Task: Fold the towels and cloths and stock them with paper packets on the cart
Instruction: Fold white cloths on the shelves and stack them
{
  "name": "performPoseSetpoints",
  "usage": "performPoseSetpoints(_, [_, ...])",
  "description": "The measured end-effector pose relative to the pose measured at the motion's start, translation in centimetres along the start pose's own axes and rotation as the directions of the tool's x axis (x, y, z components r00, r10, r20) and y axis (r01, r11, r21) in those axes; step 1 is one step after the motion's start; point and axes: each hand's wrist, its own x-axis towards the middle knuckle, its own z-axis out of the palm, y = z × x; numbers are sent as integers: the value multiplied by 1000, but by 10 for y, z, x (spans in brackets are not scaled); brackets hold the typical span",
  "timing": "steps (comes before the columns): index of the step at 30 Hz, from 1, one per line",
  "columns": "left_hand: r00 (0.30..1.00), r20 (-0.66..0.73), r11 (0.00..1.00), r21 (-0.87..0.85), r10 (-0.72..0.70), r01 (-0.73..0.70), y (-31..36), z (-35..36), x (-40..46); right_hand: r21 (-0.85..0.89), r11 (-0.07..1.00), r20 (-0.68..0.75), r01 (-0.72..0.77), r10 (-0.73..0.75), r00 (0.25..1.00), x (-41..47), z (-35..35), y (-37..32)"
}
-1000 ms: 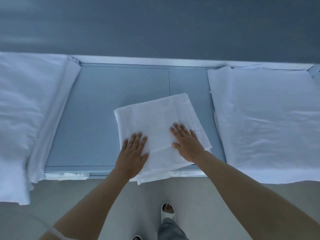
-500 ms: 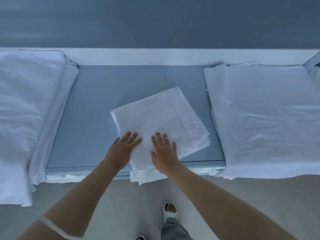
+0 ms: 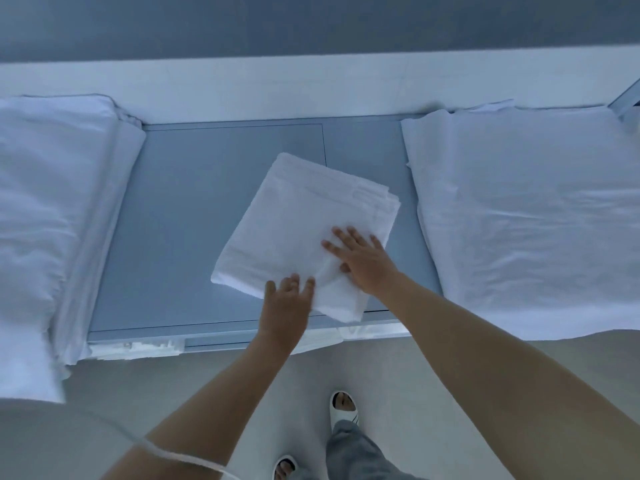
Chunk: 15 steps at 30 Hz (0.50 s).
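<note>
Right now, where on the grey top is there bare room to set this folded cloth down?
Bare grey top lies between the left linen pile and the folded cloth. The gap toward the right sheet is narrow.

A white folded cloth (image 3: 304, 233) lies flat on the grey-blue table (image 3: 180, 216), turned at an angle so one corner points toward the near edge; its layered edges show stacked at the far right corner. To its left a bulky pile of white linen (image 3: 52, 202) covers the table end and hangs over the near edge. To its right a broad white sheet (image 3: 526, 216) lies spread flat, slightly wrinkled, apart from the folded cloth
</note>
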Motion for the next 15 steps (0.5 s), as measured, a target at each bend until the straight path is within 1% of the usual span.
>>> performPoseSetpoints(3, [1000,17,1000,4,-7,7,27,-18,17,7,996,22,-89,89,996,7,-10,4])
performPoseSetpoints(6, [1000,-26,995,-103,0,-2,38,-27,28,134,981,66,-136,129,990,0,-10,-2])
performPoseSetpoints(8, [997,-59,984,-169,54,-64,33,-17,24,228,963,86,-144,127,988,-12,-6,-5])
performPoseSetpoints(10, [990,-79,961,-244,114,-130,14,-4,14,246,963,62,-108,95,994,-29,1,-11])
performPoseSetpoints(11, [991,-77,957,-259,111,-128,1,1,8,224,972,38,-68,61,997,-38,5,-16])
performPoseSetpoints(14, [999,-3,964,-262,48,-48,-37,10,-3,117,988,-76,97,-88,993,-57,18,-34])
performPoseSetpoints(15, [999,20,967,-250,48,-41,-45,11,-4,101,986,-109,130,-119,987,-60,22,-41])
